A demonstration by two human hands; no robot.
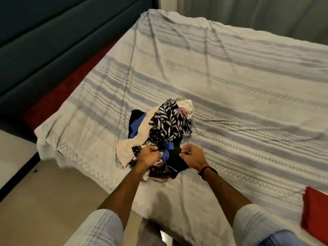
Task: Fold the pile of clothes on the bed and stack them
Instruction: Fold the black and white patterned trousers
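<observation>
A jumbled pile of clothes (pixel 166 125) lies on the bed's striped grey-and-cream cover (pixel 239 82), near its front edge. On top is a black-and-white leaf-print piece; a cream cloth, a blue piece, a black garment (pixel 175 161) and a brown patterned cloth (pixel 158 172) show around it. My left hand (pixel 149 156) is curled at the pile's near side, pinching fabric where the brown and blue cloths meet. A little to the right, my right hand (pixel 192 157) is curled over the black garment's edge, fingertips pinched; what it pinches is hard to make out.
A dark teal padded headboard (pixel 53 41) runs along the left, with red mattress (pixel 58 96) showing beside it. Another red patch (pixel 315 212) shows at the lower right. Pale floor (pixel 44 201) lies at the lower left. Curtains (pixel 257 11) hang behind the bed.
</observation>
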